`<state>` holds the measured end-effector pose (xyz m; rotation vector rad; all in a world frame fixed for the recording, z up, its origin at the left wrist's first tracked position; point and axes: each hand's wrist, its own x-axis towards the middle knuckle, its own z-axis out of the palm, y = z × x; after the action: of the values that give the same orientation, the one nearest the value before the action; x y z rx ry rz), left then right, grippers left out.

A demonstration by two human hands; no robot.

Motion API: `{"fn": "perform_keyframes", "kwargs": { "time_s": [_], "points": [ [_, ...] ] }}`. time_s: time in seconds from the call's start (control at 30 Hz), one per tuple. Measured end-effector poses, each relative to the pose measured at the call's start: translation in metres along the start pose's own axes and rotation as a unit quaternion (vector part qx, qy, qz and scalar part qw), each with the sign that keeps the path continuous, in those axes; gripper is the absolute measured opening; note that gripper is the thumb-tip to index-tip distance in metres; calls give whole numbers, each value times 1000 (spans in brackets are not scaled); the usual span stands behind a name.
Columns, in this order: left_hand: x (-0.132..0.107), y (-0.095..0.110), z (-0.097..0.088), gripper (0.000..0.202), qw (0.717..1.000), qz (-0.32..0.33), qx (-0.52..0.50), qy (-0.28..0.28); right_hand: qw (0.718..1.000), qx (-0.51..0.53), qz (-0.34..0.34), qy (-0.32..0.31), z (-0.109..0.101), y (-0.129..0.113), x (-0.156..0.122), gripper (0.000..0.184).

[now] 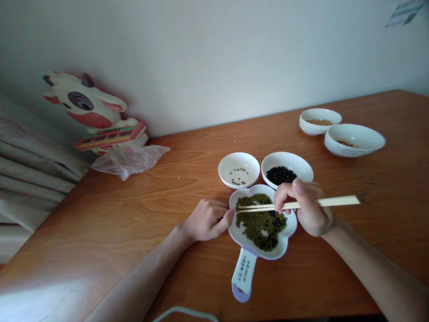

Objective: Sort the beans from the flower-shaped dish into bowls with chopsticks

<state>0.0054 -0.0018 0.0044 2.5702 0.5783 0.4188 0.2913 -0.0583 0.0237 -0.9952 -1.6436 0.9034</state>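
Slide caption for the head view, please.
Right hand holds chopsticks over small green beans in a flower-shaped dish; left hand at its rim.

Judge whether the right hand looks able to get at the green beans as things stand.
Likely yes: the right hand holds chopsticks whose tips reach over the green beans, and the dish is open on top.

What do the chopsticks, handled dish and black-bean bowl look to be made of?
Chopsticks: likely bamboo or light wood; pale, matte, straight-sided.
Handled dish: probably moulded plastic; smooth lobed shape, white inside, lilac at the end of its handle.
Black-bean bowl: glazed ceramic or melamine; smooth white with a soft sheen, which leaves both open.
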Motion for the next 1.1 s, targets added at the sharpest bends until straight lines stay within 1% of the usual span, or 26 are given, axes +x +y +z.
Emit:
{"fn": "perform_keyframes", "kwargs": {
  "time_s": [0.17, 0.33, 0.4, 0.53, 0.63, 0.8, 0.87, 1.0, 1.1],
  "points": [
    [0, 0, -1, 46, 1000, 1, -2, 1, 999, 9, -30, 23, 2, 2, -1, 70],
    [0, 0, -1, 48, 1000, 0, -2, 0, 998, 7, -52, 28, 1, 2, -1, 70],
    [0, 0, -1, 49, 1000, -1, -1, 0, 998, 12, -47, 36, 1, 0, -1, 71],
    [1, 1, -1, 49, 1000, 1, 3, 1, 996, 39, -34, 79, 0, -4, -2, 74],
    [1, 1, -1, 49, 1000, 3, 3, 5, 993, 57, -29, 99, -1, -7, -1, 76],
    [1, 1, -1, 47, 1000, 9, -4, 8, 988, 66, -26, 135, -5, -9, 2, 76],
    [1, 1, -1, 47, 1000, 8, -3, 6, 991, 68, -23, 110, -8, -8, 4, 77],
    [0, 1, -1, 47, 1000, 5, 2, 4, 999, 46, 12, 1, -13, -1, 5, 81],
    [0, 0, -1, 49, 1000, 1, 5, 1, 999, 4, -2, -40, -12, 3, 4, 78]
  ]
}}
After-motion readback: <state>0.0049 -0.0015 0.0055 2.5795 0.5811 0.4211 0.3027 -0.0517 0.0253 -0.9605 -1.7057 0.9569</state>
